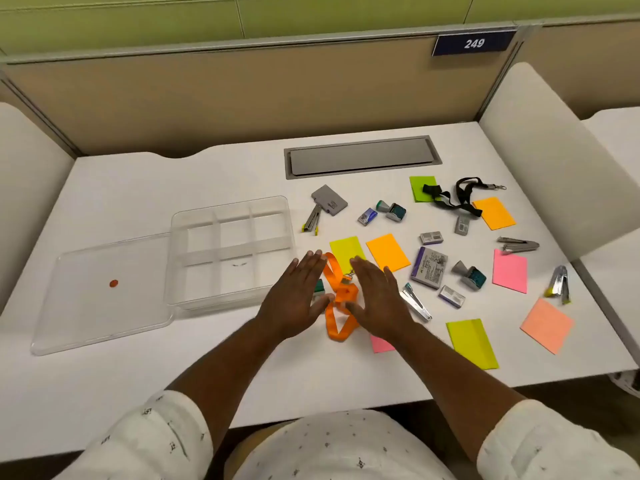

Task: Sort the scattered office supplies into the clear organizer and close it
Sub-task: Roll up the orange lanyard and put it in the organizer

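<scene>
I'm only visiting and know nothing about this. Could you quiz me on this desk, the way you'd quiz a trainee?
1. True or false: the lid of the clear organizer is closed over the compartments.
2. What lies between the left hand and the right hand? A) a pair of scissors B) an orange lanyard C) a coffee mug
3. Fill in: the blue sign reads ___.
Key: 1 false, the lid lies open to the left of the tray; 2 B; 3 249.
</scene>
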`<action>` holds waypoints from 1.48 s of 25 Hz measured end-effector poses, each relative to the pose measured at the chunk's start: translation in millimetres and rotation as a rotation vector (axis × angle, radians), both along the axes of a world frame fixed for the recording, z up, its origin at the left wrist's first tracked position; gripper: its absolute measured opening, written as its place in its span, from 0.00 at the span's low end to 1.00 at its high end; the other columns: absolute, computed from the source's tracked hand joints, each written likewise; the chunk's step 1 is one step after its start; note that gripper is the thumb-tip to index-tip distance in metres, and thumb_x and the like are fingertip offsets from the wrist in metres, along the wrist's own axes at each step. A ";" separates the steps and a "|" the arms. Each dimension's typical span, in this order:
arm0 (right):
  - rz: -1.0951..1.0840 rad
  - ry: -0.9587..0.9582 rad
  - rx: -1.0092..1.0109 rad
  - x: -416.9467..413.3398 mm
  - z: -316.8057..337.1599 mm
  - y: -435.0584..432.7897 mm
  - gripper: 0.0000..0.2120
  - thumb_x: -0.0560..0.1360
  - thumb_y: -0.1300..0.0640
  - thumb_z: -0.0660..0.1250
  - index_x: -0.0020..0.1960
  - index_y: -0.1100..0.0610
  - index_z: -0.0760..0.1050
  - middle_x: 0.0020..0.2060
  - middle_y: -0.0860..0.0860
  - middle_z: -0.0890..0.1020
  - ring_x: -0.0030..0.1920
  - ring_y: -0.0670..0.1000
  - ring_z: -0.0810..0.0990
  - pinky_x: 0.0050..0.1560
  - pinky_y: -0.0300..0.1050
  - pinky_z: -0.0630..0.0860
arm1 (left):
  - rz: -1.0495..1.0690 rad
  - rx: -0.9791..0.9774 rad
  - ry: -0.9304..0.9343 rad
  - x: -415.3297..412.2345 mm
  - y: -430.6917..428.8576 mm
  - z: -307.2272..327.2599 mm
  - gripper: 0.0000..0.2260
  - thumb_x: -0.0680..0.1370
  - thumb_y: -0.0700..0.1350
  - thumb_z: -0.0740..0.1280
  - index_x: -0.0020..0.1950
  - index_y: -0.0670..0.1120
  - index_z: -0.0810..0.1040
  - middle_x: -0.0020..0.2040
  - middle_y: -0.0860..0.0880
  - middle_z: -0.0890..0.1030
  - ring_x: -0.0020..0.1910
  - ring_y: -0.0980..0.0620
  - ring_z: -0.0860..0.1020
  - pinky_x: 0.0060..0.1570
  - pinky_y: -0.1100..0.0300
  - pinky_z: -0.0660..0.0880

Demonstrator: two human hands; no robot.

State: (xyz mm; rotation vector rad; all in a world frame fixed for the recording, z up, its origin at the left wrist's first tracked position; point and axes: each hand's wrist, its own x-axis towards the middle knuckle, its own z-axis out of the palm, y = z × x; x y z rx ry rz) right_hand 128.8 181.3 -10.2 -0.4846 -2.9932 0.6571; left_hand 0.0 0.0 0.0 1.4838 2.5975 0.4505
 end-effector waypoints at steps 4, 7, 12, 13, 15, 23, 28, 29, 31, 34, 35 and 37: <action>0.126 -0.196 0.022 -5.5 -18.1 -6.0 0.39 0.76 0.41 0.67 0.81 0.48 0.52 0.80 0.51 0.53 0.80 0.54 0.50 0.78 0.57 0.44 | -0.045 -0.062 -0.008 7.5 0.4 -9.0 0.33 0.81 0.62 0.55 0.80 0.47 0.52 0.80 0.50 0.52 0.79 0.55 0.46 0.76 0.58 0.44; 0.148 -0.222 -0.028 -8.9 -27.6 -7.5 0.36 0.75 0.49 0.71 0.78 0.48 0.60 0.79 0.52 0.60 0.76 0.57 0.62 0.74 0.55 0.64 | -0.073 -0.111 -0.021 8.3 2.0 -11.2 0.33 0.81 0.61 0.56 0.81 0.47 0.52 0.80 0.48 0.53 0.80 0.52 0.49 0.78 0.56 0.46; 0.139 -0.271 0.006 -21.5 -23.9 -5.5 0.20 0.77 0.54 0.67 0.69 0.51 0.74 0.67 0.54 0.74 0.62 0.55 0.75 0.59 0.48 0.75 | -0.083 -0.129 -0.039 5.7 5.8 -11.1 0.33 0.82 0.60 0.57 0.81 0.47 0.50 0.81 0.49 0.50 0.80 0.52 0.49 0.78 0.57 0.44; 0.131 -0.280 0.002 -23.2 -22.3 -4.7 0.18 0.78 0.56 0.67 0.67 0.52 0.76 0.64 0.54 0.76 0.60 0.55 0.76 0.58 0.46 0.75 | -0.082 -0.125 -0.043 4.9 6.5 -10.9 0.33 0.81 0.59 0.57 0.81 0.47 0.50 0.81 0.49 0.50 0.80 0.52 0.49 0.78 0.58 0.44; 0.118 -0.263 -0.014 -24.5 -18.7 -2.9 0.15 0.78 0.58 0.65 0.64 0.52 0.78 0.58 0.53 0.78 0.56 0.54 0.78 0.54 0.44 0.75 | -0.067 -0.116 -0.052 4.4 7.3 -9.9 0.33 0.81 0.59 0.58 0.81 0.48 0.49 0.81 0.50 0.50 0.80 0.53 0.49 0.77 0.59 0.43; 0.072 0.091 -0.194 -37.2 31.2 0.9 0.12 0.75 0.67 0.67 0.55 0.57 0.84 0.52 0.53 0.83 0.52 0.53 0.81 0.53 0.45 0.77 | 0.055 -0.057 -0.227 -2.7 13.1 6.1 0.43 0.74 0.68 0.64 0.81 0.55 0.46 0.81 0.54 0.49 0.79 0.55 0.50 0.75 0.57 0.46; 0.122 0.345 -0.286 -52.8 73.8 -9.3 0.16 0.70 0.73 0.69 0.51 0.58 0.84 0.49 0.53 0.84 0.49 0.52 0.82 0.52 0.44 0.78 | 0.227 0.093 -0.426 -14.1 12.3 36.8 0.40 0.67 0.68 0.70 0.76 0.62 0.59 0.73 0.56 0.70 0.68 0.53 0.72 0.67 0.54 0.70; 0.131 0.365 -0.297 -57.2 79.9 -12.2 0.16 0.70 0.73 0.69 0.52 0.58 0.83 0.49 0.53 0.84 0.50 0.51 0.82 0.53 0.44 0.78 | 0.264 0.132 -0.457 -16.2 11.8 42.2 0.33 0.68 0.67 0.70 0.71 0.63 0.66 0.65 0.56 0.78 0.61 0.53 0.77 0.60 0.55 0.74; 0.169 0.380 -0.283 -66.2 88.8 -18.9 0.16 0.71 0.72 0.69 0.55 0.59 0.83 0.52 0.54 0.84 0.53 0.53 0.82 0.57 0.46 0.78 | 0.323 0.187 -0.425 -22.3 9.9 51.8 0.17 0.71 0.61 0.70 0.58 0.59 0.74 0.49 0.54 0.83 0.48 0.52 0.81 0.48 0.56 0.77; 0.238 0.371 -0.216 -76.5 97.0 -30.8 0.18 0.73 0.67 0.71 0.62 0.58 0.80 0.57 0.54 0.83 0.58 0.55 0.80 0.61 0.48 0.77 | 0.343 0.256 -0.391 -37.6 -2.7 63.6 0.06 0.77 0.50 0.69 0.53 0.52 0.80 0.43 0.50 0.84 0.43 0.50 0.81 0.44 0.56 0.78; 0.265 0.378 -0.202 -79.6 97.7 -34.8 0.19 0.73 0.65 0.71 0.63 0.58 0.79 0.59 0.54 0.82 0.59 0.54 0.80 0.61 0.48 0.77 | 0.339 0.276 -0.389 -43.3 -8.0 67.1 0.05 0.78 0.48 0.68 0.52 0.50 0.81 0.43 0.50 0.84 0.42 0.50 0.81 0.43 0.56 0.77; 0.284 0.372 -0.176 -88.3 97.7 -44.3 0.20 0.74 0.64 0.71 0.65 0.57 0.78 0.60 0.53 0.81 0.60 0.54 0.80 0.61 0.48 0.77 | 0.332 0.294 -0.383 -54.7 -18.1 72.7 0.04 0.78 0.47 0.68 0.50 0.49 0.81 0.42 0.50 0.84 0.41 0.50 0.80 0.42 0.56 0.76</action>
